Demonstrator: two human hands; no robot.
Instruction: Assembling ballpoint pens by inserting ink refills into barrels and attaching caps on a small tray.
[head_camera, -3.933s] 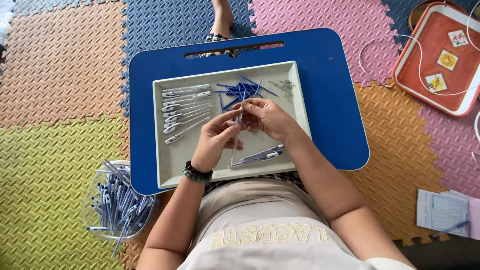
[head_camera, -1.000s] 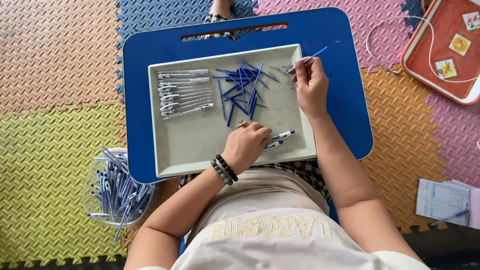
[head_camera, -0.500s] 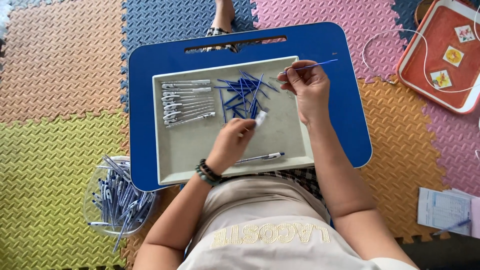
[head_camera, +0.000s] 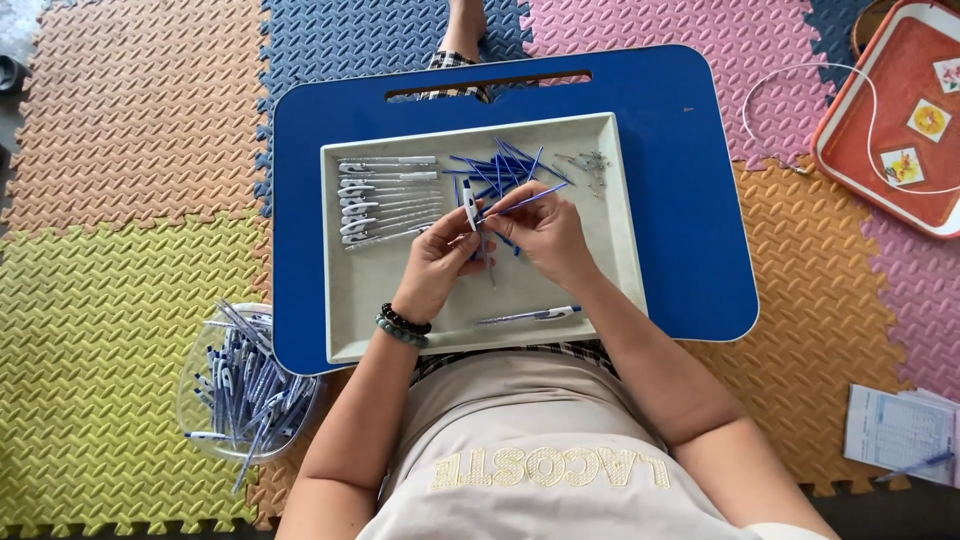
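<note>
My left hand (head_camera: 438, 262) grips a white pen barrel (head_camera: 469, 205), held upright over the grey tray (head_camera: 625, 240). My right hand (head_camera: 545, 232) pinches a thin blue refill (head_camera: 530, 201), its tip close to the barrel's top. Both hands meet above the tray's middle. A row of white pen barrels (head_camera: 385, 200) lies at the tray's left. A loose pile of blue refills (head_camera: 500, 170) sits at the top middle. Small metal springs (head_camera: 588, 165) lie at the top right. One finished pen (head_camera: 530, 316) rests near the tray's front edge.
The tray sits on a blue lap desk (head_camera: 690, 200) over coloured foam floor mats. A clear bowl (head_camera: 245, 385) of finished pens stands at the lower left. A red tray (head_camera: 900, 110) with a white cord lies at the upper right; papers (head_camera: 900, 435) at the lower right.
My right hand has come back from the tray's top right corner with a blue refill. My left hand has lifted a white barrel from near the finished pen. The hands have met mid-tray.
</note>
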